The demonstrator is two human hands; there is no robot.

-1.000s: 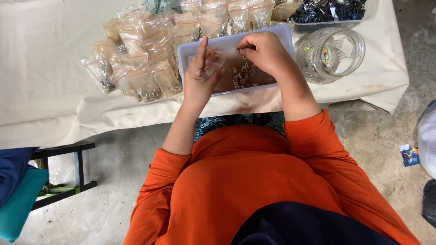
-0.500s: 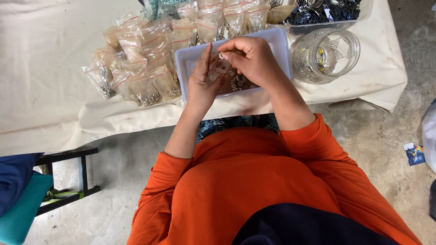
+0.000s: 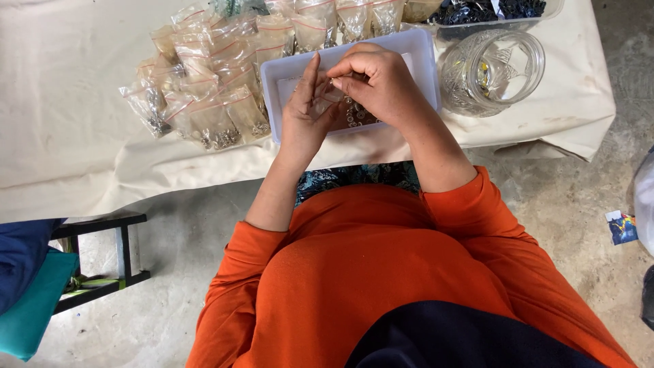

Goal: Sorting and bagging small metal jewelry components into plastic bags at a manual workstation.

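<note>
My left hand [image 3: 306, 119] holds a small clear plastic bag [image 3: 328, 95] upright over a white rectangular tray [image 3: 424, 54]. My right hand [image 3: 378, 85] is curled over it, fingertips pinched at the bag's top edge. Whether anything else is in those fingertips is hidden. Small metal pieces [image 3: 354, 117] lie loose in the tray just under both hands. The tray rests on a table covered with a cream cloth [image 3: 82, 136].
A heap of filled clear zip bags [image 3: 204, 88] lies left of and behind the tray. A cut-glass jar [image 3: 492, 63] stands to its right, with a clear box of dark items [image 3: 487, 10] behind it. A black stool frame [image 3: 102, 259] and blue-teal fabric [image 3: 27, 293] are on the floor at left.
My right hand has lifted out of the tray and come over to the bag in my left hand. Both hands now meet above the tray.
</note>
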